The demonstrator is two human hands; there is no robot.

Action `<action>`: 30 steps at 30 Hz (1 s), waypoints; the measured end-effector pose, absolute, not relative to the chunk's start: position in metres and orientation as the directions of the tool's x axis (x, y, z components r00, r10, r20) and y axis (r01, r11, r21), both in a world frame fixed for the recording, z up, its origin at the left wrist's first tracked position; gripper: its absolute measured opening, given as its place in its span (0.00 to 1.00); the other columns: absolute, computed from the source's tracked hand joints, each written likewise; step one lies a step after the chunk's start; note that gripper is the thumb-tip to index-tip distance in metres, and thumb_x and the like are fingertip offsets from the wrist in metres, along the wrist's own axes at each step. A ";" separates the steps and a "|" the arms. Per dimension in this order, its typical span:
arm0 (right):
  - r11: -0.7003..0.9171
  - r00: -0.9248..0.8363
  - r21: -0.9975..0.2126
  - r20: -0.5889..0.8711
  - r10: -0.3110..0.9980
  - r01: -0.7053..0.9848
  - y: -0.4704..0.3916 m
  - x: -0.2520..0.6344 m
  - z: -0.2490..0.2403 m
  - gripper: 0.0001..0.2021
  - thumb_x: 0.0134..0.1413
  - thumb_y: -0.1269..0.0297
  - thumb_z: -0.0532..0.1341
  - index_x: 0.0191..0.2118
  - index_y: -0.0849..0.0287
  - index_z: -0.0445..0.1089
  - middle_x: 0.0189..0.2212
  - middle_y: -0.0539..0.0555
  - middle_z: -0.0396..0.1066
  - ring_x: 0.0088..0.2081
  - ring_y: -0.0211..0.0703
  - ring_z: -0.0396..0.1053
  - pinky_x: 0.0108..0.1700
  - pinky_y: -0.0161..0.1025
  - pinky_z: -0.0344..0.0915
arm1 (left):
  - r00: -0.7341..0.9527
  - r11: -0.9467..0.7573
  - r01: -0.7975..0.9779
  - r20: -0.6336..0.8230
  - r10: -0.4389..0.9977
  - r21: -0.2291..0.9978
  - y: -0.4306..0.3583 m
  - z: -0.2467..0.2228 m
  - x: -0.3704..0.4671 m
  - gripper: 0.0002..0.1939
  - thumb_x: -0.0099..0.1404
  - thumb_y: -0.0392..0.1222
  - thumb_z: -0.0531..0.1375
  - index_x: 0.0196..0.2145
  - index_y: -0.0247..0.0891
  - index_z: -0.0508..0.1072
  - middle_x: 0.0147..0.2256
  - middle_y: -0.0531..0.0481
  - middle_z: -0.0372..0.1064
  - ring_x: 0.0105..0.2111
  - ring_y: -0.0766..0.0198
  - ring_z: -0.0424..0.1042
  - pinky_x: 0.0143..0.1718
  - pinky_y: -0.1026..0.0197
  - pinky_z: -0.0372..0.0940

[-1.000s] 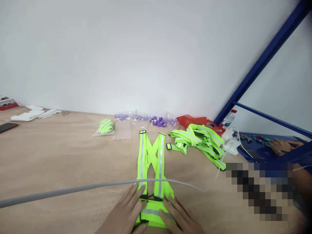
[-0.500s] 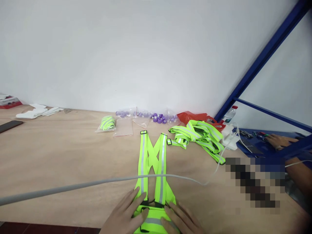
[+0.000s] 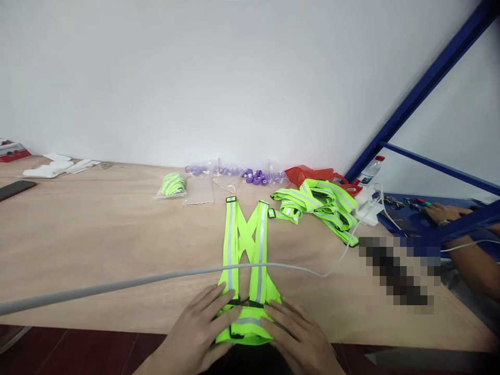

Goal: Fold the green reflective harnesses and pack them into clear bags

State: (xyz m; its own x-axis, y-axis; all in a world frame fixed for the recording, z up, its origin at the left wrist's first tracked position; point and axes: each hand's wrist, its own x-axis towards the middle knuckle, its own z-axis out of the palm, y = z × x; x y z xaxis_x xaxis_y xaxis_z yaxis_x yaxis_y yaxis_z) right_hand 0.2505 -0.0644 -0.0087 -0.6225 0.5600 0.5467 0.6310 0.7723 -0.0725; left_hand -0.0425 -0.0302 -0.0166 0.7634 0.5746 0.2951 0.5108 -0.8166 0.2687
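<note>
1. A bright yellow-green cloth harness with shiny silver stripes is lying on the light brown wooden table, with its bottom band at the near edge.
2. The left side of the band is being covered by the left hand, and its fingers are being spread out.
3. The right side is being touched by the right hand, with its fingers being spread too.
4. The undersides of both hands are being hidden, so it cannot be told if the band is being pinched.
5. Two straps are being crossed in an X above the band, and a small black buckle is being seen at the top of the left one.
6. The harness is being crossed in view by a long, thin grey-white cable.
7. To the right, a messy pile of yellow-green striped straps is lying near a crinkly red plastic bag.
8. Behind the harness, little round purple caps are being lined up near the wall.
</note>
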 end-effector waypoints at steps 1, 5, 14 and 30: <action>0.770 -0.616 -0.092 0.544 0.570 0.631 -0.064 0.250 -0.007 0.14 0.67 0.70 0.57 0.54 0.56 0.74 0.47 0.54 0.81 0.50 0.42 0.78 0.61 0.41 0.69 | 0.765 -0.816 0.512 0.289 0.576 0.269 -0.029 -0.015 -0.042 0.26 0.69 0.45 0.62 0.63 0.45 0.66 0.61 0.44 0.69 0.61 0.49 0.68 0.63 0.44 0.64; 0.758 -0.595 -0.162 0.525 0.609 0.632 -0.062 0.251 -0.005 0.16 0.66 0.71 0.57 0.55 0.56 0.72 0.47 0.54 0.80 0.48 0.41 0.78 0.59 0.40 0.70 | 0.775 -0.830 0.501 0.300 0.556 0.246 -0.025 -0.007 -0.040 0.23 0.71 0.47 0.60 0.62 0.42 0.67 0.58 0.44 0.72 0.58 0.50 0.72 0.64 0.43 0.63; 0.699 -0.505 -0.397 0.492 0.709 0.594 -0.055 0.249 -0.002 0.16 0.67 0.72 0.56 0.57 0.56 0.69 0.45 0.55 0.80 0.44 0.43 0.75 0.47 0.38 0.73 | 0.687 -0.820 0.484 0.447 0.572 0.306 -0.022 -0.003 -0.028 0.17 0.73 0.43 0.56 0.56 0.37 0.68 0.50 0.43 0.77 0.52 0.50 0.75 0.65 0.39 0.58; 0.254 -0.181 -0.782 0.182 0.966 0.569 -0.022 0.246 -0.011 0.15 0.68 0.56 0.55 0.47 0.56 0.76 0.45 0.58 0.80 0.46 0.51 0.78 0.48 0.43 0.74 | 0.521 -0.483 0.541 0.177 0.835 0.688 0.009 0.011 -0.002 0.20 0.77 0.47 0.47 0.34 0.40 0.73 0.34 0.46 0.75 0.42 0.53 0.74 0.48 0.50 0.68</action>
State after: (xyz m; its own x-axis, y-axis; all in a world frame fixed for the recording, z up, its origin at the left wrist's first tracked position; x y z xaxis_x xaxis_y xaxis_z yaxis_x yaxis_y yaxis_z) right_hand 0.2458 -0.0223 -0.0111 -0.1811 0.9664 0.1824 0.5688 0.2543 -0.7822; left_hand -0.0015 0.0086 0.0108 0.5205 0.8352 0.1774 0.5412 -0.4834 0.6881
